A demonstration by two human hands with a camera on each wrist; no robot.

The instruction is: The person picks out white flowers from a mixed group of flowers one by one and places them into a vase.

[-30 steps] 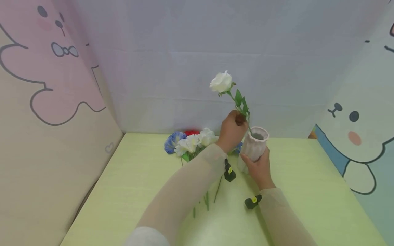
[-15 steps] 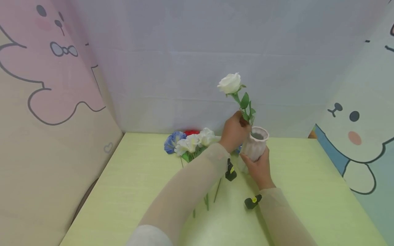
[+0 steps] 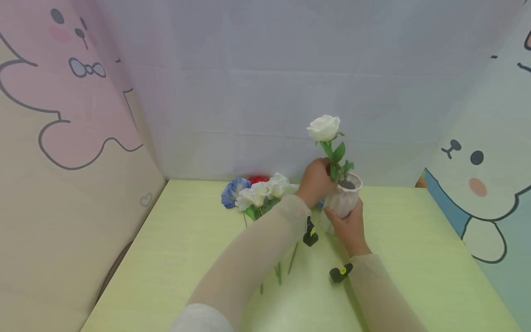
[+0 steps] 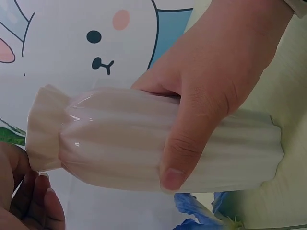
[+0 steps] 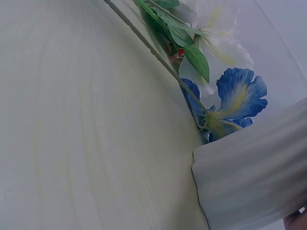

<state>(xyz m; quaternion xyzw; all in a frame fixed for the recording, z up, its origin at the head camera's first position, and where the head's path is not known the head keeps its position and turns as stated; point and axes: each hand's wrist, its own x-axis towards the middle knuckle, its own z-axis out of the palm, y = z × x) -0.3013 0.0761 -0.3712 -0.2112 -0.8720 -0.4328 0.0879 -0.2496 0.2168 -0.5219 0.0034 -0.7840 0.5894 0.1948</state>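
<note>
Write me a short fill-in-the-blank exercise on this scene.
1. The left hand holds a rose whose petals are coloured ____.
2. The right hand grips the fluted ____.
3. In the head view, the leftmost blossom on the table is mainly ____.

Missing words: white; vase; blue.

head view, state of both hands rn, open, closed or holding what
Left hand: closed, holding a green-leaved white rose by its stem.
Right hand: closed around a glossy, fluted, pale pinkish-white vase.
</note>
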